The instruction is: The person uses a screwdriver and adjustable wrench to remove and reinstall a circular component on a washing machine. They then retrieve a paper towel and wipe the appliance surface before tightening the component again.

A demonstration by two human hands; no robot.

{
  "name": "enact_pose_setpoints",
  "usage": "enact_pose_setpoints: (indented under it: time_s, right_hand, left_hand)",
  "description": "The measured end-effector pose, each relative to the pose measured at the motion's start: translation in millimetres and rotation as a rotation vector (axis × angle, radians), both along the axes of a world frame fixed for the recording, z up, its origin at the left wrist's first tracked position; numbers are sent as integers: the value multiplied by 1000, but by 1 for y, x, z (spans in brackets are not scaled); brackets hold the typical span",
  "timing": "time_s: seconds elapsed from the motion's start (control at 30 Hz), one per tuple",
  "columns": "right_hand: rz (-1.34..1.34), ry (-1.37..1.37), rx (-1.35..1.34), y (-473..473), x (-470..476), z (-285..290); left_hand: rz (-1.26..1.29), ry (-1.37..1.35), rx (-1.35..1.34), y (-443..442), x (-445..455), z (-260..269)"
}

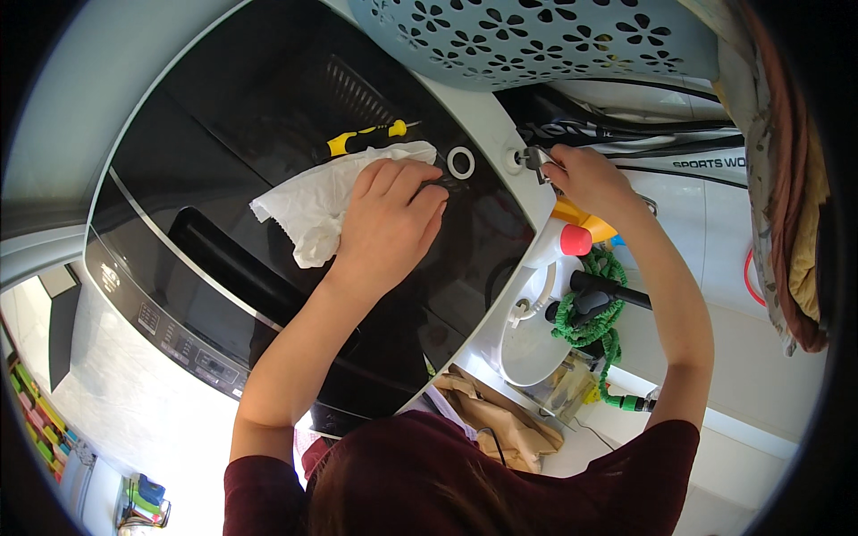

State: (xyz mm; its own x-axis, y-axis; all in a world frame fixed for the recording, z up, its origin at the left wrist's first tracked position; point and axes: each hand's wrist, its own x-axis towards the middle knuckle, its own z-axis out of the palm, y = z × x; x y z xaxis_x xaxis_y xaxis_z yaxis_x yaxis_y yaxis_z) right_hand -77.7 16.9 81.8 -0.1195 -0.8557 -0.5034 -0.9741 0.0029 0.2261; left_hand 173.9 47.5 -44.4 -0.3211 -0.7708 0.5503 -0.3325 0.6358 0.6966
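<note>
My right hand (590, 181) grips a small grey metal tool or fitting (535, 159), partly hidden by the fingers. Its end meets a white round inlet (514, 159) at the back corner of a top-loading washing machine. Over the black lid (389, 328), my left hand (395, 218) has its fingers curled at the edge of a crumpled white paper towel (312, 197); whether it pinches anything is hidden. A white ring (460, 163), perhaps a gasket, lies flat just past the left fingertips. Behind the towel rests a yellow and black screwdriver (369, 137).
A light-blue plastic basket (536, 40) with flower-shaped holes stands at the machine's back. Right of the machine are a red-capped bottle (575, 240), a white basin (536, 348) and a coiled green hose (596, 321). Brown paper (516, 429) lies below; fabric (781, 201) hangs far right.
</note>
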Motion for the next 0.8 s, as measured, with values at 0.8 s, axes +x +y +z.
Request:
enact_pose_setpoints:
  time_s: [0.8]
  right_hand:
    - [19, 33, 114, -6, 0, -8]
  left_hand:
    - [7, 3, -4, 1, -2, -4]
